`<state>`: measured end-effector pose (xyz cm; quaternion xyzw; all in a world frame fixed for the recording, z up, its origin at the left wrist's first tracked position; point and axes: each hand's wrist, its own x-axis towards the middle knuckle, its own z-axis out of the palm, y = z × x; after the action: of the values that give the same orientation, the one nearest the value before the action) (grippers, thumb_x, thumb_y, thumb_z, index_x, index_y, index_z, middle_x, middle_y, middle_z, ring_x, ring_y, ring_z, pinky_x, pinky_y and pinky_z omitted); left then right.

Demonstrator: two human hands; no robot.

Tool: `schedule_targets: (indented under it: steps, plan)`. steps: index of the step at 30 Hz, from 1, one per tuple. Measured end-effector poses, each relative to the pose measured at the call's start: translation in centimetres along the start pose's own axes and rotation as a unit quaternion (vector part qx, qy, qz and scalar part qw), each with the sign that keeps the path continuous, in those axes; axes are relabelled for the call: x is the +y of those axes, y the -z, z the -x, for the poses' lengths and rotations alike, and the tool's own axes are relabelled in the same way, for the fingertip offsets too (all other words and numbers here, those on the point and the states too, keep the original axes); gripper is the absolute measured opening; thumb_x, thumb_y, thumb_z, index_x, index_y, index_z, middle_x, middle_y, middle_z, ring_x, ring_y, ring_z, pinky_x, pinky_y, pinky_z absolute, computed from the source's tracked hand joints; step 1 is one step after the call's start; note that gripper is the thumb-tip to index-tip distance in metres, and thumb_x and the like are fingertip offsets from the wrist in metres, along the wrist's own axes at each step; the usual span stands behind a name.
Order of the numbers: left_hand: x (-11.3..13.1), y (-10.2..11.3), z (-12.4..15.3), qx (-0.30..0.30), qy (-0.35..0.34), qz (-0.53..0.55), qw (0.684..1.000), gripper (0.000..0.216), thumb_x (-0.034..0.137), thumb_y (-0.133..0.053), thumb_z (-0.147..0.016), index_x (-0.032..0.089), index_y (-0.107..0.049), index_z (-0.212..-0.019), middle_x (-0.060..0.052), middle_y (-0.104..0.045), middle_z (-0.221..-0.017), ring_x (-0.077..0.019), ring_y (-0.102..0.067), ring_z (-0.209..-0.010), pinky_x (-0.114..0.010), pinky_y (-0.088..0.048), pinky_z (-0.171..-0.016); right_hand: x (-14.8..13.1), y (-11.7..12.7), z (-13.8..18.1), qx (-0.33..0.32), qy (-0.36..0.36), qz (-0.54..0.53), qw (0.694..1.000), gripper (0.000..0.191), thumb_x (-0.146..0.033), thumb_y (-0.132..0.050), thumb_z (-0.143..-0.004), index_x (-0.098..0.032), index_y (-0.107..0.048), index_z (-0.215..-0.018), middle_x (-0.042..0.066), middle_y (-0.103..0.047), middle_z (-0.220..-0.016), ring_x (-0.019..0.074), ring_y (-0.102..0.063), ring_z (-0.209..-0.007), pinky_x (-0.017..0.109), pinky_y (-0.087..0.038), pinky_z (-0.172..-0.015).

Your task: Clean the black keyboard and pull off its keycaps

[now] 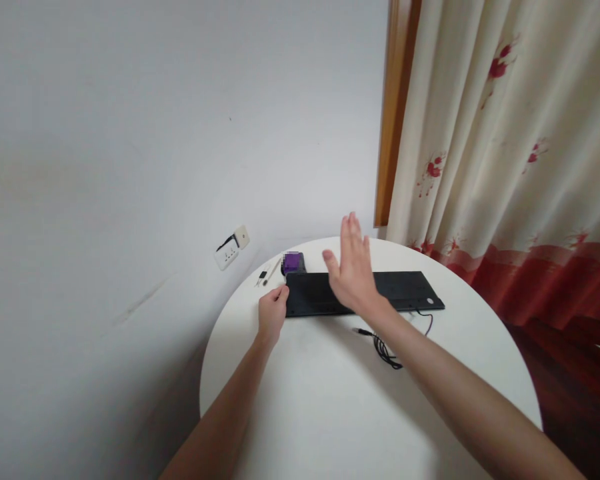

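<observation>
A long black keyboard (310, 297) is held over the white round table, its plain underside towards me and a pale round sticker near its right end. My left hand (272, 312) grips the left end, thumb on top and fingers curled behind. In front of the keyboard's middle, my right hand (353, 270) is raised with its fingers stretched upward and the thumb apart, holding nothing. Whether its palm touches the keyboard I cannot tell. From the right part of the keyboard a black cable (386, 353) runs down to a loose coil on the tabletop, its plug end pointing left.
Behind the keyboard's left end lies a purple and black item (293, 261), partly blurred. Beside it are a slim brush-like tool (271, 275) and a small dark piece (263, 274). The table (300, 407) stands near a wall with a socket (227, 255); a curtain (455, 167) hangs at right.
</observation>
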<state>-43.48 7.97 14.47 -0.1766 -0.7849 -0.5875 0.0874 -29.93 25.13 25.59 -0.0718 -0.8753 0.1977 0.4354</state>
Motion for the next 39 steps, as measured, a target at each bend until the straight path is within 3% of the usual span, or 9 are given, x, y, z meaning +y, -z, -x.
schedule_targets:
  steps: [5, 7, 15, 19, 24, 27, 35, 37, 39]
  plan:
    - [0.6, 0.2, 0.3, 0.000, -0.010, 0.000, 1.000, 0.038, 0.041, -0.054, -0.085, 0.013, -0.075, -0.099, -0.005, -0.076, -0.099, -0.0217, -0.069, -0.093, -0.028, -0.053, -0.084, -1.3, -6.8, 5.7, -0.228, 0.034, -0.030, 0.973, 0.078, -0.061, -0.028, -0.099, -0.009, -0.026, -0.157, 0.020, -0.027, -0.161, 0.0322, -0.020, -0.151, 0.056, -0.011, -0.121]
    - [0.8, 0.2, 0.4, -0.003, -0.002, 0.008, 1.000, 0.039, 0.041, -0.054, -0.085, 0.012, -0.075, -0.101, -0.005, -0.077, -0.101, -0.0225, -0.069, -0.095, -0.028, -0.053, -0.085, -1.1, -7.5, 6.5, -0.243, 0.020, -0.038, 0.969, 0.079, -0.062, -0.029, -0.099, -0.006, -0.031, -0.154, 0.022, -0.028, -0.160, 0.0324, -0.022, -0.150, 0.055, -0.014, -0.121]
    - [0.7, 0.0, 0.0, 0.025, 0.031, 0.018, 0.999, 0.031, 0.034, -0.060, -0.083, 0.014, -0.076, -0.101, -0.004, -0.077, -0.105, -0.0227, -0.069, -0.102, -0.032, -0.052, -0.092, 2.9, 1.5, 0.7, 0.019, -0.028, 0.001, 0.999, 0.070, -0.054, -0.024, -0.102, -0.016, -0.011, -0.160, 0.013, -0.015, -0.166, 0.0280, -0.011, -0.153, 0.058, -0.012, -0.120]
    - [0.6, -0.2, -0.2, 0.042, 0.033, 0.034, 0.998, 0.029, 0.033, -0.064, -0.080, 0.014, -0.077, -0.097, -0.002, -0.077, -0.098, -0.0232, -0.068, -0.100, -0.034, -0.051, -0.092, 6.2, 2.2, 2.5, 0.099, -0.063, 0.032, 0.993, 0.064, -0.045, -0.017, -0.104, -0.017, -0.010, -0.161, 0.012, -0.017, -0.165, 0.0237, -0.013, -0.153, 0.053, -0.016, -0.121]
    - [0.5, -0.4, -0.2, 0.047, 0.071, 0.073, 0.994, 0.025, 0.030, -0.068, -0.078, 0.016, -0.078, -0.096, -0.001, -0.078, -0.098, -0.0225, -0.068, -0.102, -0.037, -0.049, -0.098, 7.7, -1.3, 7.5, -0.225, -0.055, 0.067, 0.971, 0.073, -0.058, -0.026, -0.101, -0.008, -0.037, -0.152, 0.020, -0.036, -0.156, 0.0308, -0.028, -0.148, 0.054, -0.020, -0.119]
    - [0.0, -0.5, -0.5, 0.046, 0.087, 0.083, 0.992, 0.021, 0.029, -0.070, -0.078, 0.017, -0.078, -0.093, -0.001, -0.078, -0.097, -0.0217, -0.069, -0.101, -0.038, -0.048, -0.100, 8.1, -0.4, 6.6, -0.152, -0.077, 0.048, 0.984, 0.070, -0.055, -0.021, -0.102, -0.009, -0.034, -0.154, 0.017, -0.031, -0.160, 0.0273, -0.026, -0.150, 0.049, -0.021, -0.120]
    - [-0.6, -0.5, -0.7, 0.038, 0.081, 0.095, 0.991, 0.024, 0.028, -0.070, -0.077, 0.017, -0.078, -0.096, 0.000, -0.078, -0.098, -0.0211, -0.069, -0.101, -0.038, -0.048, -0.102, 13.7, 8.4, 1.0, 0.173, -0.102, 0.040, 0.979, 0.065, -0.052, -0.017, -0.104, -0.017, -0.023, -0.158, 0.013, -0.026, -0.163, 0.0256, -0.021, -0.151, 0.053, -0.019, -0.120]
    - [-0.7, -0.6, -0.8, 0.043, 0.083, 0.097, 0.991, 0.024, 0.029, -0.071, -0.076, 0.016, -0.078, -0.095, 0.000, -0.078, -0.097, -0.0215, -0.069, -0.101, -0.039, -0.048, -0.101, 15.1, 7.7, 2.2, 0.169, -0.131, 0.045, 0.976, 0.065, -0.051, -0.015, -0.104, -0.014, -0.028, -0.156, 0.015, -0.032, -0.160, 0.0253, -0.024, -0.150, 0.051, -0.020, -0.120]
    - [-1.0, -0.6, -0.9, 0.046, 0.084, 0.101, 0.990, 0.023, 0.028, -0.072, -0.075, 0.017, -0.078, -0.094, 0.000, -0.078, -0.096, -0.0219, -0.069, -0.100, -0.039, -0.049, -0.100, 16.0, 5.9, 4.1, 0.057, -0.174, 0.062, 0.981, 0.064, -0.050, -0.019, -0.104, -0.010, -0.039, -0.149, 0.019, -0.041, -0.154, 0.0276, -0.030, -0.147, 0.051, -0.022, -0.118]
